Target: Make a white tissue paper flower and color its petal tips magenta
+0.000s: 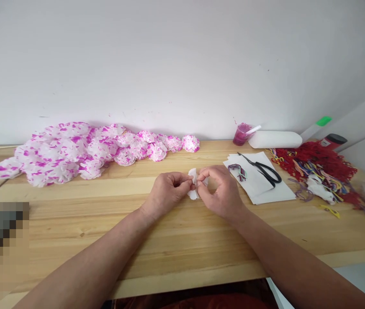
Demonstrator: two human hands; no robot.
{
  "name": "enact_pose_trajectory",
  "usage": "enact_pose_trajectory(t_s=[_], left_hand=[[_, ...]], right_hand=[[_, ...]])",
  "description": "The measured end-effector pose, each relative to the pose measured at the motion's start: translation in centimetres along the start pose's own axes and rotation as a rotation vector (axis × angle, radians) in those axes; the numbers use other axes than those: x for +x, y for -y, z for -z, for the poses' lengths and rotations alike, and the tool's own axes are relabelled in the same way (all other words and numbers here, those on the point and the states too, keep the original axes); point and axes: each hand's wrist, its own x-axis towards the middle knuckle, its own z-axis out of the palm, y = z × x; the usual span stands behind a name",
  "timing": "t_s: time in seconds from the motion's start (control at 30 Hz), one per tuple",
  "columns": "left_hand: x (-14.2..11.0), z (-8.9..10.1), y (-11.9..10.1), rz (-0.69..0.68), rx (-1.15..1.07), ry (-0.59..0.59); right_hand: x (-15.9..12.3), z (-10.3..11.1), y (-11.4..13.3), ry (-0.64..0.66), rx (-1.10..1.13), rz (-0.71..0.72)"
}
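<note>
Between my two hands is a small white tissue-paper flower (193, 194), gathered at its middle and fanned out above and below. My left hand (169, 189) pinches its left side between thumb and forefinger. From the other side my right hand (219, 189) pinches it too, thumb and forefinger pressed at the gather. The fingertips hide part of the paper. To the right lie white paper sheets (260, 195) with black-handled scissors (268, 171) and a few short yarn strands (238, 171) on top.
White paper pompoms with magenta tips (60, 154) line the back left. At the back right stand a cup of magenta liquid (242, 134), a white roll (275, 139) and a black-lidded red container (333, 140). A red yarn heap (324, 159) lies in front.
</note>
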Motion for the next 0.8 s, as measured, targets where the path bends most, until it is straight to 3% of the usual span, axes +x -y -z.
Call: enact_pose_trajectory(t_s=[0.17,0.43,0.57,0.8], left_hand=[[0.0,-0.2,0.2,-0.021,0.06,-0.04],[-0.7,-0.8,0.5,-0.244,0.293,-0.143],[-0.3,-0.6,0.6,-0.171,0.219,-0.132],[0.5,0.0,0.6,-0.019,-0.023,-0.072]], right_hand=[[-0.1,0.1,0.3,0.001,-0.008,-0.075],[-0.4,-0.5,0.5,0.062,-0.009,-0.147],[-0.1,-0.4,0.6,0.101,0.052,-0.198],[0.5,0.3,0.7,0.143,0.198,-0.441]])
